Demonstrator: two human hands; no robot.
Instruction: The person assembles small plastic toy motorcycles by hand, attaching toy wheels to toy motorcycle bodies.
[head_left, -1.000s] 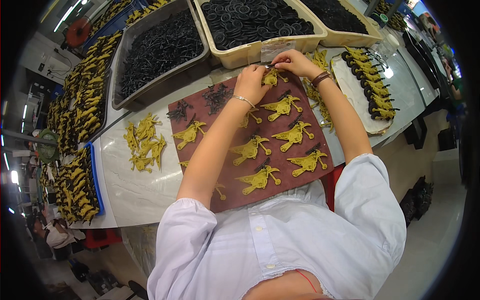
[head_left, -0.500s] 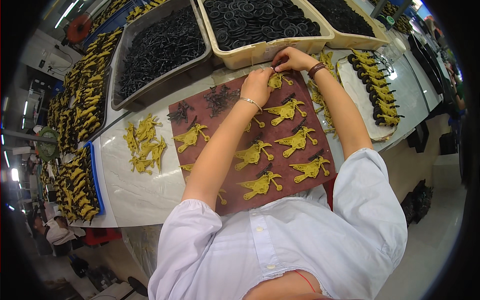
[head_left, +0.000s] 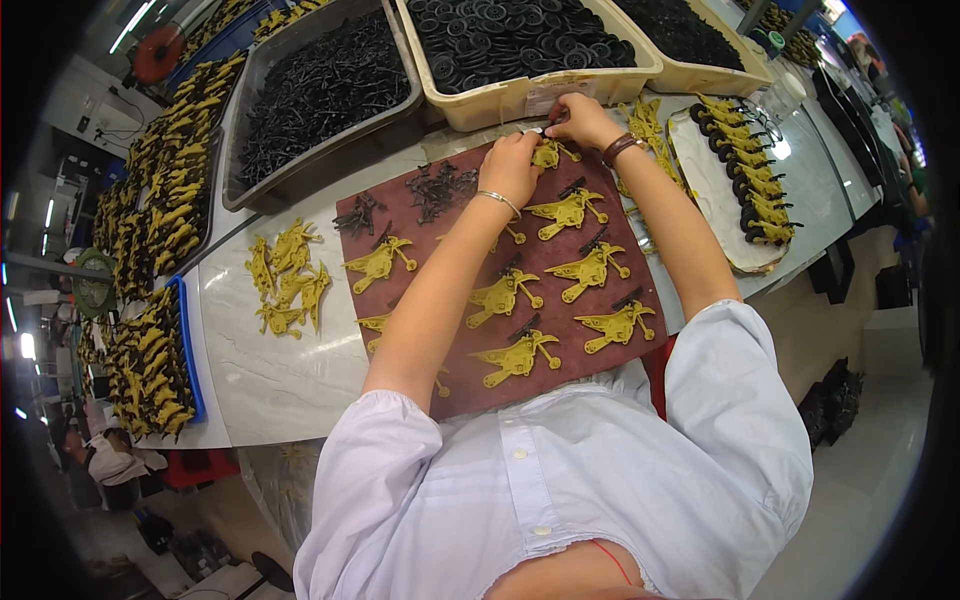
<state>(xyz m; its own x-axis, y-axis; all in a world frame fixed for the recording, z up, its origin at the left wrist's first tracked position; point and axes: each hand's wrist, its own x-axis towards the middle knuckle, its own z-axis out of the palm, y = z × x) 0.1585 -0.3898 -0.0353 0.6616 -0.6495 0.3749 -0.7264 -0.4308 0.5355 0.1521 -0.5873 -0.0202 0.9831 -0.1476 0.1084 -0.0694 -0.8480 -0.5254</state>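
At the far edge of the dark red mat (head_left: 440, 340), my left hand (head_left: 512, 166) and my right hand (head_left: 585, 122) meet fingertip to fingertip. Both are closed in a pinch on a small black plastic part (head_left: 543, 131), mostly hidden by the fingers. Just below them lies a yellow plastic frame piece (head_left: 548, 154), partly covered by my left hand. More of these frames, such as one yellow frame (head_left: 568, 212), lie in rows on the mat, many with a black strip beside the upper edge. My left forearm hides some of them.
Loose black parts (head_left: 440, 190) lie on the mat's far left. Beyond stand a grey bin (head_left: 335, 150) of black pieces and a cream bin (head_left: 480, 108) of black wheels. Yellow pieces (head_left: 290, 270) are piled at left. A white tray (head_left: 715, 190) holds yellow-and-black assemblies at right.
The whole view has shifted slightly. My hands stay together at the mat's far edge, still pinching, with the fingertips barely moved. The frames on the mat lie as before.
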